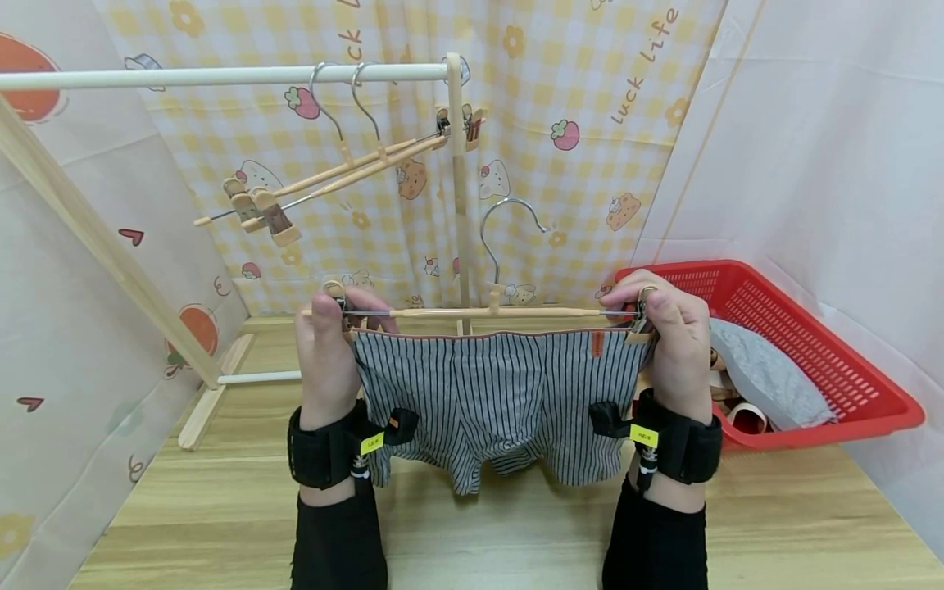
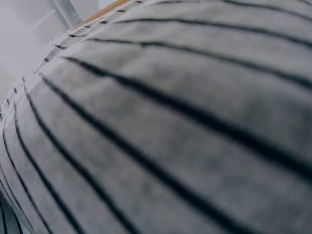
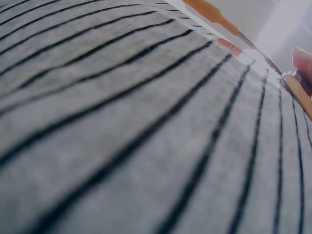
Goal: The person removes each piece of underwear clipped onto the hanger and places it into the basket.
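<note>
Between the two raised hands hangs a pair of grey striped shorts (image 1: 501,393), its waistband stretched along a wooden clip hanger (image 1: 472,312) held level above the wooden floor (image 1: 516,524). The left hand (image 1: 328,360) pinches the clip at the hanger's left end, thumb up against it and fingers curled round behind; the right hand (image 1: 667,344) pinches the clip at the right end in the same way, with the corner of the waistband under its fingers. Both wrist views are filled by the striped cloth (too close to show more than a sliver of the hanger bar and, in the right one, a fingertip (image 3: 303,61)). The hanger's metal hook (image 1: 501,225) stands upright above the bar's middle. Behind it, two more clip hangers (image 1: 324,176) hang empty on the white rail (image 1: 221,76) of a wooden rack. Just beside the right hand sits a red basket (image 1: 848,360) with a grey garment (image 1: 767,373) lying in it.
</note>
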{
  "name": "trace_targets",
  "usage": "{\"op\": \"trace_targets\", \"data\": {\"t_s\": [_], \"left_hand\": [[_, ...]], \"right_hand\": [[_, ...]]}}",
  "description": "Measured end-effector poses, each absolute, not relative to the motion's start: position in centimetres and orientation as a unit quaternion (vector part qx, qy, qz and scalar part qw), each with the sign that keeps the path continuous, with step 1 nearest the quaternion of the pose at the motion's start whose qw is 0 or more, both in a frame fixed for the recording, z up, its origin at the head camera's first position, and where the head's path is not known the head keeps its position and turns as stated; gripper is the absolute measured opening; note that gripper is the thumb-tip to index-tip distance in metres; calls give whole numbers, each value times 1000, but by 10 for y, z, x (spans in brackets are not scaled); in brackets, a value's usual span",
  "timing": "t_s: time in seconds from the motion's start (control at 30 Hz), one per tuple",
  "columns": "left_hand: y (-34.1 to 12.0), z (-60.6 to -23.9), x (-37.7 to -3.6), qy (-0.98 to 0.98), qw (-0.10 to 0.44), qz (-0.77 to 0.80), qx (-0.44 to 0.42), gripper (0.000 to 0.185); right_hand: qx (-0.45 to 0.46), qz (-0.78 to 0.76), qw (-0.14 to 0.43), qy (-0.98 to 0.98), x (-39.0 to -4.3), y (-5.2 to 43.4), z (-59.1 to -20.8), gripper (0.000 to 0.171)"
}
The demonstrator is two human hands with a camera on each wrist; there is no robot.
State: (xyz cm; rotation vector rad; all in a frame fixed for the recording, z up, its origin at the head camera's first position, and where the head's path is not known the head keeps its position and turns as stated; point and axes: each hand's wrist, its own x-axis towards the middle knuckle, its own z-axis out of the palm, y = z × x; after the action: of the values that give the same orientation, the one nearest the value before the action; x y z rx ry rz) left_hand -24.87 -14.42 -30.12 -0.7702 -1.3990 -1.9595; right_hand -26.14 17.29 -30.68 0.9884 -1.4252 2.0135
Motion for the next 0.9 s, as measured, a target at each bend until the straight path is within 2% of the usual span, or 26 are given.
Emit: {"op": "trace_targets", "data": {"t_s": [0.9], "left_hand": [[-143,-302,-249,-546,310,-724,-286,69]], "right_hand": [[363,718,261,-534,-264,176,-308,40]]}}
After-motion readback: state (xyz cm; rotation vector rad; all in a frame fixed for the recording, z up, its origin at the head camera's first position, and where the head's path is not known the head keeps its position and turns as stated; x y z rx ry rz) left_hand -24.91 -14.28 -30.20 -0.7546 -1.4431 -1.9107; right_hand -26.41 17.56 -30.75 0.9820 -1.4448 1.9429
